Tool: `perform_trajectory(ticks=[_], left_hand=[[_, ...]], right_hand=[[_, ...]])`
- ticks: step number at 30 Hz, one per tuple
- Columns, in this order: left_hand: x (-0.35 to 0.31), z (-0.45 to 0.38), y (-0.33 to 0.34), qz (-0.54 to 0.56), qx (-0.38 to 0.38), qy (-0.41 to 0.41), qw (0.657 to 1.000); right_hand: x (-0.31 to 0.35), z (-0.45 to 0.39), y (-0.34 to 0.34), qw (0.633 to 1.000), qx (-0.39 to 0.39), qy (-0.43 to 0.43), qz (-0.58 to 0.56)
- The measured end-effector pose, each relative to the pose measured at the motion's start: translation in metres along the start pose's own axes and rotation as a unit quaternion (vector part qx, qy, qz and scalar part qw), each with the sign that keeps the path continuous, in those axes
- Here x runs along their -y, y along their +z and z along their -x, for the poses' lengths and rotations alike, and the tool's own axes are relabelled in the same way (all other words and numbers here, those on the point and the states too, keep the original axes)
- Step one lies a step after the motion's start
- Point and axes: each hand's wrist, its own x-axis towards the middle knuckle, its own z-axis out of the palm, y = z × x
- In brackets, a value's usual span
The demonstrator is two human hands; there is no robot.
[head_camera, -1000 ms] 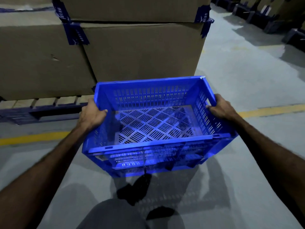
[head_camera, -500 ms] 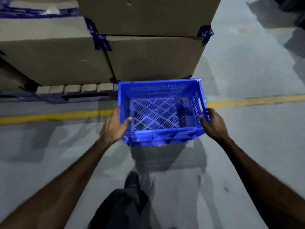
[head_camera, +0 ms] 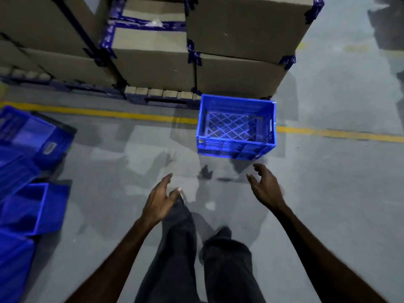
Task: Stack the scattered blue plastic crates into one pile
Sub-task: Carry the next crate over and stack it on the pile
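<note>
Blue perforated crate before the cardboard boxes looks light, stiff; we'd grip its side handle slots. Left hand and right hand hang empty, fingers spread.

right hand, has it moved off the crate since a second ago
Yes. The right hand gripped the crate's right rim earlier; now it hangs open, pulled back toward the person, apart from the blue crate, which sits on the floor across the yellow line.
</note>
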Motion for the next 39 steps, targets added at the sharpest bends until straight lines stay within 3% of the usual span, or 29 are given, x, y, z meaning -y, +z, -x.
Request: perform_trajectory(ticks=[9,18,27,39], left_hand=[[0.053,0.139,-0.046,0.106,-0.101,-0.025,0.989],[0.184,0.240,-0.134,0.188,-0.234,-0.095,0.949],[0.324,0.339,-0.216,0.250,-0.394,-0.179,0.866],[0.436,0.390,-0.290,0.313,-0.541,-0.269,0.733]], right_hand=[[0.095,0.121,0.034,0.997,0.053,-0.046,-0.035],[0.217,0.191,0.140,0.981,0.126,-0.144,-0.019],[0.365,0.275,0.287,0.919,0.269,-0.290,0.003],[0.524,0.338,0.440,0.826,0.400,-0.395,0.050]])
